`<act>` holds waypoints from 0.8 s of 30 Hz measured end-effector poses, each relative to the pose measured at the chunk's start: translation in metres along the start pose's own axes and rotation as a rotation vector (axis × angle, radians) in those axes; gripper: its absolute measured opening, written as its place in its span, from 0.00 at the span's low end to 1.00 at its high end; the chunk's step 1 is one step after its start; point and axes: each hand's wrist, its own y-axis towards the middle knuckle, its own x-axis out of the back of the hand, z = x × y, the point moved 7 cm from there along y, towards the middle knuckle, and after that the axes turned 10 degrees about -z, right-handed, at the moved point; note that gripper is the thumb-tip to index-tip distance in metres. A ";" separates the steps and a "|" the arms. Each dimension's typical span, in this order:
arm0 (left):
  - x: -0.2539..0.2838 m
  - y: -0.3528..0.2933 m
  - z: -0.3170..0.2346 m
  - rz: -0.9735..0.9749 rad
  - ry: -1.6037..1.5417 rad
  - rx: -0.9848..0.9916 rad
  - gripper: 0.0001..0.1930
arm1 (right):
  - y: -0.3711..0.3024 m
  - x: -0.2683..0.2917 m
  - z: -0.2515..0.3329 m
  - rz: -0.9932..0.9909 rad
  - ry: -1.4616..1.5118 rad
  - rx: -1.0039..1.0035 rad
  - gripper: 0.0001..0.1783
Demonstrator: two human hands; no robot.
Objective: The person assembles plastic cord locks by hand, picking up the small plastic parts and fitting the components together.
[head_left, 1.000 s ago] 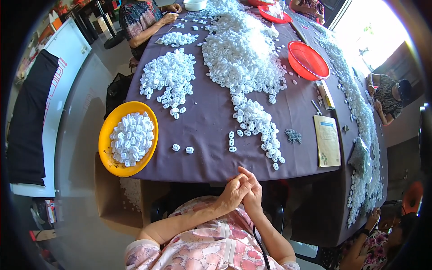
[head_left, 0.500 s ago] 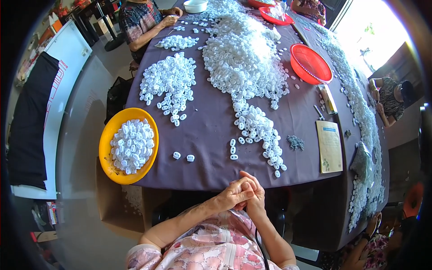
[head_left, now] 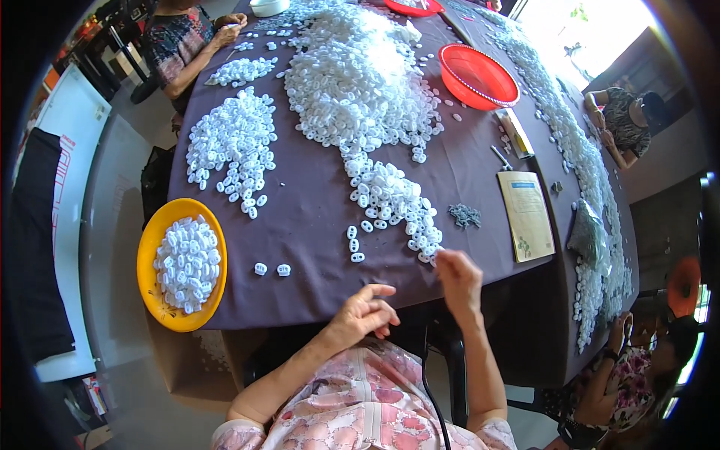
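My left hand point(head_left: 364, 313) is off the table's front edge, just in front of my body, with its fingers spread and nothing in them. My right hand point(head_left: 460, 285) reaches over the edge to the near end of a trail of small white oval plastic pieces with two holes point(head_left: 390, 191). Its fingers bend down beside the last pieces; whether they touch or hold one is hidden. Left of that trail, a short column of the same pieces point(head_left: 352, 244) stands apart. Farther left lie two separate white pieces point(head_left: 283, 270). A small heap of tiny grey parts point(head_left: 465, 216) sits beyond my right hand.
A yellow bowl point(head_left: 144, 277) full of white pieces stands at the left corner. Large heaps of pieces point(head_left: 352, 82) cover the far middle. At right are a red basket point(head_left: 480, 96), a tan notebook point(head_left: 526, 217) and a pen point(head_left: 500, 157). Other people sit around the tables.
My clasped hands have parted. The right has moved forward and right to the white pieces; the left has stayed near my body with its fingers opened. The view has turned slightly right.
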 end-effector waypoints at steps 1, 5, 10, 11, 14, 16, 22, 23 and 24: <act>0.011 0.003 0.003 -0.071 0.018 -0.005 0.18 | 0.014 0.015 0.006 -0.100 -0.185 0.198 0.05; 0.031 0.003 -0.010 -0.231 -0.045 -0.046 0.10 | 0.042 0.033 -0.019 -0.189 -0.264 0.208 0.03; 0.051 0.006 -0.018 -0.315 -0.021 -0.104 0.09 | 0.056 0.037 -0.033 -0.215 -0.227 0.142 0.04; 0.053 0.006 -0.019 -0.333 -0.009 -0.112 0.09 | 0.056 0.038 -0.033 -0.214 -0.227 0.141 0.04; 0.052 0.005 -0.018 -0.337 -0.004 -0.098 0.08 | 0.055 0.042 -0.034 -0.248 -0.225 0.146 0.04; 0.050 0.005 -0.018 -0.332 0.004 -0.100 0.08 | 0.052 0.036 -0.035 -0.191 -0.307 0.172 0.04; 0.050 0.008 -0.018 -0.319 0.002 -0.130 0.08 | 0.042 0.013 -0.007 -0.106 -0.316 0.301 0.04; 0.050 0.007 -0.018 -0.318 -0.003 -0.127 0.08 | 0.046 0.025 -0.006 -0.214 -0.316 0.321 0.04; 0.051 0.006 -0.018 -0.318 -0.008 -0.123 0.08 | 0.051 0.039 -0.009 -0.282 -0.308 0.270 0.04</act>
